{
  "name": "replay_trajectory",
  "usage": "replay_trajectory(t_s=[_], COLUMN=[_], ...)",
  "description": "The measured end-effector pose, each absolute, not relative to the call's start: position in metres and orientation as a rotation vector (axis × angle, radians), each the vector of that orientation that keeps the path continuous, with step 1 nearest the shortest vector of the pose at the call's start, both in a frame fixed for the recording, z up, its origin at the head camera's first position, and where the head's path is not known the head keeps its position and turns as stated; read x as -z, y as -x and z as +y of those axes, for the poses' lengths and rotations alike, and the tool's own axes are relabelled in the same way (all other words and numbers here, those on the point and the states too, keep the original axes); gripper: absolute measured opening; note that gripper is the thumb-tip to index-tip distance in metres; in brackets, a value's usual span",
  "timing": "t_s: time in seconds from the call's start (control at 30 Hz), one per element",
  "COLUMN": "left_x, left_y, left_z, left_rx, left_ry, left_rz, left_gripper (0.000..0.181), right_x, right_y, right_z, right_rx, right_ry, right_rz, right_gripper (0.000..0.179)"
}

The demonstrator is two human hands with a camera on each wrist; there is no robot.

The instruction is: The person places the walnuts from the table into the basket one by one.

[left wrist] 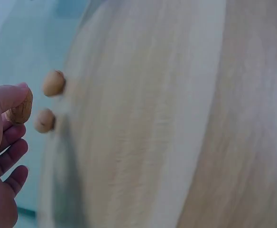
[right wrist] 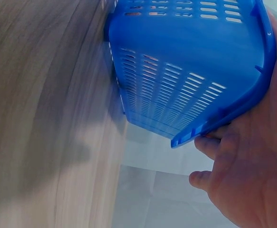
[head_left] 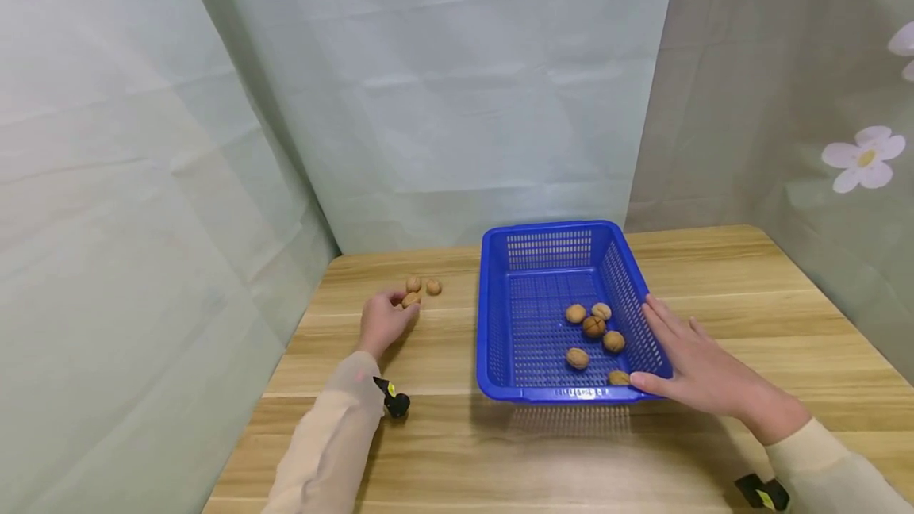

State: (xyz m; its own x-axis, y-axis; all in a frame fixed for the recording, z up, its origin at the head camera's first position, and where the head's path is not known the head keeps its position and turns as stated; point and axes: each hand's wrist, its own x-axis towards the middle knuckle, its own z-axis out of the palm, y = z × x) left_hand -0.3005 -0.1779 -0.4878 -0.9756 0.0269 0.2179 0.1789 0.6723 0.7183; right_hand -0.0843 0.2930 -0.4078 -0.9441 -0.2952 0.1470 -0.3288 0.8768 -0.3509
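My left hand (head_left: pixel 384 324) pinches a walnut (left wrist: pixel 21 108) between thumb and fingers at the table's left side. Two more walnuts, a rear walnut (head_left: pixel 413 284) and a right-hand walnut (head_left: pixel 433 287), lie just beyond its fingertips. In the left wrist view the other fingers curve loosely below the pinched nut. My right hand (head_left: pixel 703 371) rests on the right rim of a blue perforated basket (head_left: pixel 493 316), its fingers extended along the rim and the thumb at the near corner. Several walnuts (head_left: pixel 594 327) are in the basket, mostly towards its right side.
The basket stands on a wood-grain table (head_left: pixel 428 450). Pale cloth (head_left: pixel 457 86) hangs behind the table and along its left side. A flower-printed curtain (head_left: pixel 771 117) hangs at the right. Each sleeve has a small black device at the wrist.
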Motion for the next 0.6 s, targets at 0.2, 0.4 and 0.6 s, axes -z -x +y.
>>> replay_trajectory(t_s=[0.2, 0.4, 0.6], left_x=[0.464, 0.439, 0.415], left_y=[0.287, 0.269, 0.25], left_z=[-0.178, -0.172, -0.158], left_rx=[1.123, 0.99, 0.905], left_ry=[0.296, 0.451, 0.61], left_rz=[-2.683, -2.653, -2.599], left_gripper=[0.039, 0.038, 0.032], right_x=[0.407, 0.407, 0.405], right_y=[0.083, 0.083, 0.083], right_z=[0.292, 0.293, 0.292], right_rx=[-0.576, -0.553, -0.526], right_ry=[-0.493, -0.506, -0.512], right_rz=[-2.958, -2.944, -2.939], right_gripper=[0.1, 0.1, 0.1])
